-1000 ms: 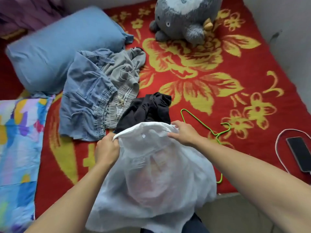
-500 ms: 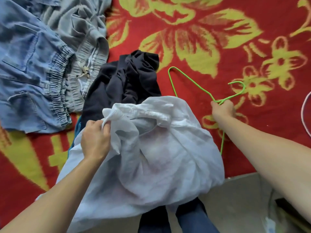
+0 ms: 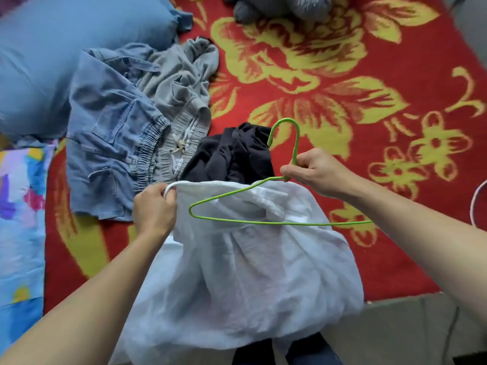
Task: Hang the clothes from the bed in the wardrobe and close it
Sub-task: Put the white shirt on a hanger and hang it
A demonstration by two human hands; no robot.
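Change: right hand [image 3: 316, 171] has lifted the green hanger [image 3: 263, 223] off the red flowered blanket [image 3: 342, 83], where it lay half a second ago, and carried it left over the white garment [image 3: 250, 272]; the left hand [image 3: 154, 209] keeps its grip on the cloth.
View: head camera, looking down at the bed.
Right hand: fingers and thumb pinch the hanger at the base of its hook; the hook points away from the person, in front of the black garment [image 3: 237, 154].
Hanger: held above the white garment's upper edge, its long bar running across the cloth toward the right forearm.
Left hand: fingers curl round the white garment's rolled top edge at its left end.
White garment: bunched at the near edge of the bed, hanging down over it between the two forearms.
Other clothes: black garment just beyond the white one; denim shorts [image 3: 110, 143] and a grey garment [image 3: 179, 83] lie touching each other farther left.
Surroundings: blue pillow [image 3: 66, 48] far left, grey plush toy [image 3: 276, 6] at the top edge, patterned cloth [image 3: 18, 219] at the left edge.
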